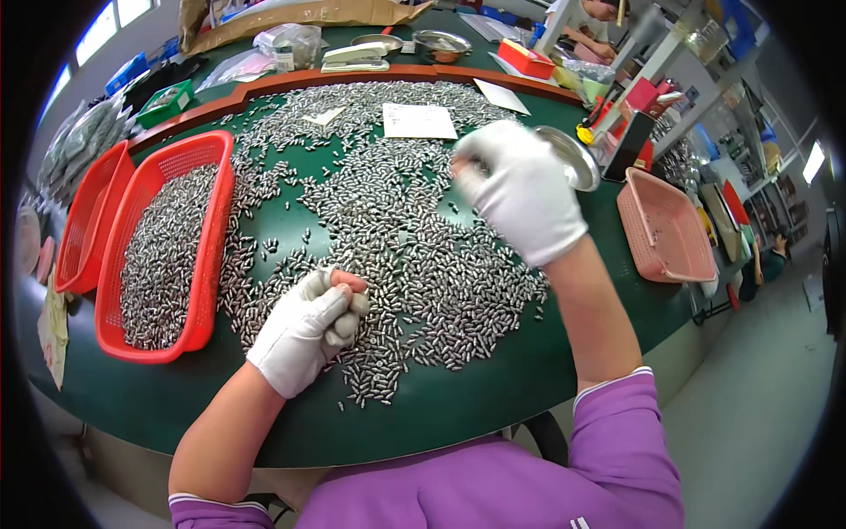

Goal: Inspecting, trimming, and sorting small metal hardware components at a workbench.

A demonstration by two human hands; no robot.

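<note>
A wide spread of small silvery metal pieces with pointed ends covers the green table. My left hand, in a white glove with bare fingertips, is closed just over the near left part of the spread. Whatever its curled fingers hold is hidden. Farther off to the right, my right hand is raised above the pieces, also in a white glove. Its fingers curl inward, and I cannot make out anything between them. Beside that hand sits a round metal bowl, partly covered by it.
At left stands a red plastic basket full of the same pieces, with another red basket beside it. A pink basket is at right. A white card lies on the pieces. A wooden ledge borders the far side; a person sits beyond.
</note>
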